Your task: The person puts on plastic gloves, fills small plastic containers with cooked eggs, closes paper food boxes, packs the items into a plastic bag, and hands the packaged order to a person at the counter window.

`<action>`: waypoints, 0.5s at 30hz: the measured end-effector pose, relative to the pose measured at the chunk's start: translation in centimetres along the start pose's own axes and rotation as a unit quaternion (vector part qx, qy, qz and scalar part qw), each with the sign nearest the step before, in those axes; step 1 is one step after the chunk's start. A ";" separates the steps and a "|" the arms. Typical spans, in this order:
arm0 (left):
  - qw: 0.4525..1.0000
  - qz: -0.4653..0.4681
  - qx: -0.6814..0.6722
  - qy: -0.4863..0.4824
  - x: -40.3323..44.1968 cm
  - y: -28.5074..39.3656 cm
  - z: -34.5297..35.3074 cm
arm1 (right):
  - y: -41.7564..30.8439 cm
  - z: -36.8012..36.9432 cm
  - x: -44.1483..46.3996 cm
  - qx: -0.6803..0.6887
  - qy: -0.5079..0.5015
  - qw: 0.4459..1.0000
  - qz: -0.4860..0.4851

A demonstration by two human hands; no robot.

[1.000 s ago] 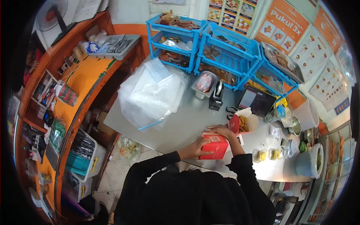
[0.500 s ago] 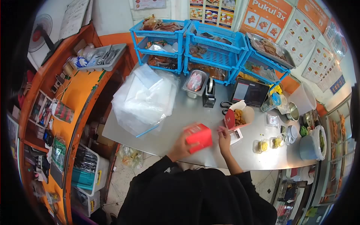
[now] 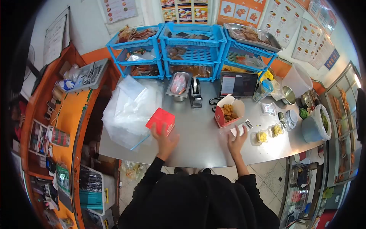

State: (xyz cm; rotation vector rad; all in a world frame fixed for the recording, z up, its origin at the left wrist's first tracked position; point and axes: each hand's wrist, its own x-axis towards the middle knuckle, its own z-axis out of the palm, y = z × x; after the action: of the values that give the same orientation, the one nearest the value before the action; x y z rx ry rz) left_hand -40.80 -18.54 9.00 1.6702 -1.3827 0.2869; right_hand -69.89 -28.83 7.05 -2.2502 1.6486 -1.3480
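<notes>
On the metal table a closed red box (image 3: 161,121) stands beside the plastic bags (image 3: 131,110). My left hand (image 3: 164,140) is at its near side with the fingers spread, partly over the box's front. An open red and white box (image 3: 228,110) with fried food in it stands right of the middle. Just below that box is my right hand (image 3: 237,140), fingers apart and slightly blurred, close to a small white card or label (image 3: 248,124). Nothing shows in its grasp.
Blue tiered racks (image 3: 192,53) stand along the back. Before them are a steel tray (image 3: 178,84), a tape dispenser (image 3: 196,93), scissors (image 3: 214,101) and a tablet (image 3: 239,84). Small tubs (image 3: 262,136) and a lined bucket (image 3: 316,126) are on the right.
The closed red box has gone left to beside the bags, and my left hand has opened at it. My right hand has moved to below the open food box. The view has turned.
</notes>
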 end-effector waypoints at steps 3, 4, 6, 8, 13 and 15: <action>0.993 0.042 -0.085 -0.071 -1.7 2.8 3.1 | -5.5 1.8 2.5 0.047 0.032 0.998 0.020; 0.990 0.051 -0.103 -0.087 -1.7 4.3 3.9 | -6.1 2.2 3.0 0.065 0.043 0.996 0.051; 0.983 0.061 -0.138 -0.108 -1.5 6.3 5.0 | -4.8 3.6 3.0 0.113 0.080 0.987 0.081; 0.976 0.055 -0.170 -0.124 -1.8 7.5 5.3 | -4.4 4.0 3.0 0.137 0.086 0.982 0.096; 0.949 0.012 -0.239 -0.205 -2.5 7.5 6.0 | -4.0 3.4 3.7 0.105 0.056 0.991 0.069; 0.937 0.002 -0.256 -0.236 -2.6 7.2 6.0 | -4.0 3.6 3.4 0.089 0.052 0.994 0.036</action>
State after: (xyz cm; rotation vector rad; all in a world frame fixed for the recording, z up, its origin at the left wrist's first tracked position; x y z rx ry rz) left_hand -50.09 -20.98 7.49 1.3330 -1.6311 -0.4740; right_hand -64.29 -31.30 8.84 -2.0353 1.5541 -1.5498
